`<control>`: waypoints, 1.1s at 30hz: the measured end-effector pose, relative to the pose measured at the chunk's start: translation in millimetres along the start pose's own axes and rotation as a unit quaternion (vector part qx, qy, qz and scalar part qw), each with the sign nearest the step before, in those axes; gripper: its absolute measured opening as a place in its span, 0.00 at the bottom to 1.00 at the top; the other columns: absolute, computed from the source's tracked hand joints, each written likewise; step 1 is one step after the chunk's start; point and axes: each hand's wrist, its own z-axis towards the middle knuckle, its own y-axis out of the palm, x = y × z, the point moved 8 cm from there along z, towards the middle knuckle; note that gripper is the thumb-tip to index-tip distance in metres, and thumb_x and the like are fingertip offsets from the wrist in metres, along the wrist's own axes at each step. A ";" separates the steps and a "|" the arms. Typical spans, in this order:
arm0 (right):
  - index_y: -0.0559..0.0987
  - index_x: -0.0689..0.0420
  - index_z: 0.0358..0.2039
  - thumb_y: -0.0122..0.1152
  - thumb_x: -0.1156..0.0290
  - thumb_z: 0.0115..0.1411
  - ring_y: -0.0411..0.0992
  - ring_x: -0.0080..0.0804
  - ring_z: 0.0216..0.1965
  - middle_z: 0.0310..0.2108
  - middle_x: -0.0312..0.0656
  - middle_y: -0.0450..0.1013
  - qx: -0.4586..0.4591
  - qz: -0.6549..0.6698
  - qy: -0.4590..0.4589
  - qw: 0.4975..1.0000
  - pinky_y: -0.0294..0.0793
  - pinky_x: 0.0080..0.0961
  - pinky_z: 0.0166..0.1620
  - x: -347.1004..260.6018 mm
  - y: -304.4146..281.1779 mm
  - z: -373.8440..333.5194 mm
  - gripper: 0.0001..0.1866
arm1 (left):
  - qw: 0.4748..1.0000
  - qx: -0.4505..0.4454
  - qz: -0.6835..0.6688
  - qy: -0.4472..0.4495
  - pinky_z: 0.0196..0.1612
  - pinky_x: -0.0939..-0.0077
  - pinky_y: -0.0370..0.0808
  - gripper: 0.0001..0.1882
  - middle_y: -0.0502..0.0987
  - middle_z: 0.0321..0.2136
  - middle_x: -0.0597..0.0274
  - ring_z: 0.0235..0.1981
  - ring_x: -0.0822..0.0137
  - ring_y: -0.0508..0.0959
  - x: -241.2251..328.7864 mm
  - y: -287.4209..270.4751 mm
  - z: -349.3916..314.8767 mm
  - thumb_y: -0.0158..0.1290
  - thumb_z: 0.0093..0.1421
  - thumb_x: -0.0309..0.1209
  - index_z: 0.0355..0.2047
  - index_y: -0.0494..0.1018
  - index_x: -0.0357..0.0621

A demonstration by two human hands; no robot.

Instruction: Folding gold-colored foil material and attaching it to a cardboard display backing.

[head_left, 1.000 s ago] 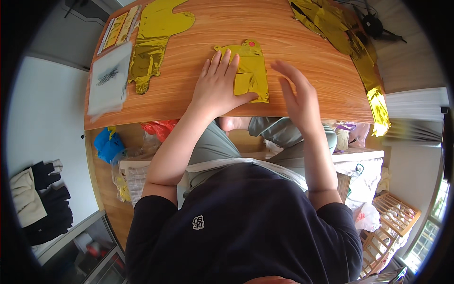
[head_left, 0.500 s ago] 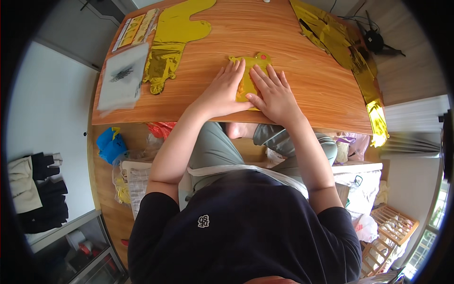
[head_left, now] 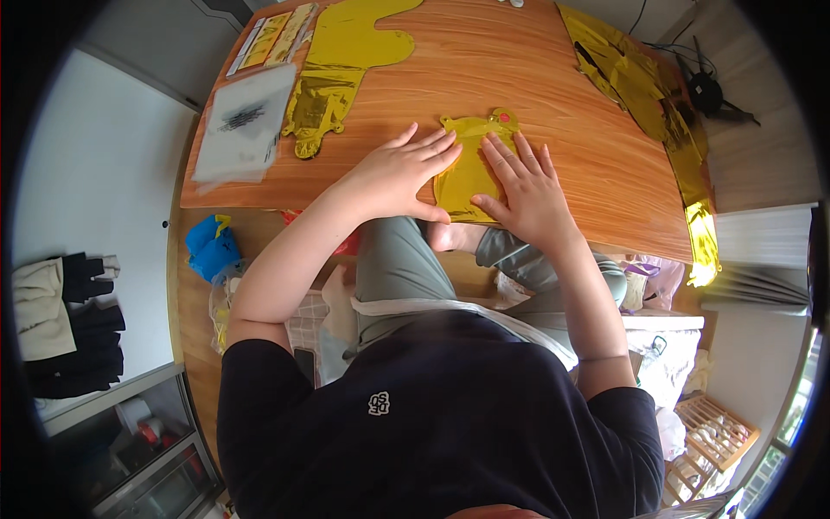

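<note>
Folded gold foil (head_left: 471,177) lies between two spread hands at a wood-grain table

Two bare hands frame a small, roughly rectangular piece of foil at the near edge of a wood-grain table (head_left: 627,190), directly in front of the seated person. The left hand (head_left: 398,180) is open, its fingers apart and clasping nothing, with fingertips over the foil's left side and the thumb at its lower left corner. The right hand (head_left: 533,201), likewise open and fanned out, lies across the right side, its thumb angled inward over the lower part. A band of yellow shows between the two hands, and a rounded tab with a red dot (the brightest mark on the piece) sticks out at its upper right corner.

To the left on the tabletop sits a larger gold foil shape (head_left: 367,41), smooth above and crinkled below. Beside it are a translucent sleeve (head_left: 246,143) with dark streaks and, farther back, a printed packet (head_left: 272,39). Along the right edge runs a long crumpled foil sheet (head_left: 644,95), its shiny end hanging over the side, near a black device (head_left: 705,93). Below the table, a blue bag (head_left: 213,249) rests at left.
</note>
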 end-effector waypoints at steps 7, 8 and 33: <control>0.64 0.50 0.74 0.55 0.36 0.66 0.50 0.54 0.77 0.76 0.39 0.58 0.008 0.011 -0.004 1.000 0.44 0.57 0.76 1.2 -0.4 0.6 0.44 | 0.999 -0.011 0.030 0.009 0.79 0.41 0.42 0.68 0.54 0.76 0.48 0.77 0.54 0.55 1.8 -7.3 -7.1 0.69 0.45 0.64 0.77 0.50 0.45; 0.63 0.49 0.74 0.55 0.36 0.66 0.50 0.54 0.77 0.76 0.39 0.58 0.007 0.010 -0.002 1.000 0.44 0.57 0.76 1.7 0.4 -0.1 0.44 | 0.999 -0.011 0.031 0.010 0.79 0.41 0.42 0.68 0.54 0.76 0.48 0.77 0.54 0.55 -3.5 -0.5 -11.4 0.69 0.45 0.64 0.77 0.50 0.45; 0.63 0.53 0.74 0.60 0.42 0.66 0.53 0.52 0.77 0.74 0.44 0.62 0.006 0.116 0.008 0.993 0.44 0.54 0.77 14.8 -12.8 1.3 0.43 | 0.998 -0.017 0.019 -0.062 0.75 0.34 0.43 0.50 0.54 0.77 0.58 0.79 0.54 0.51 3.6 13.9 2.2 0.58 0.59 0.67 0.77 0.57 0.66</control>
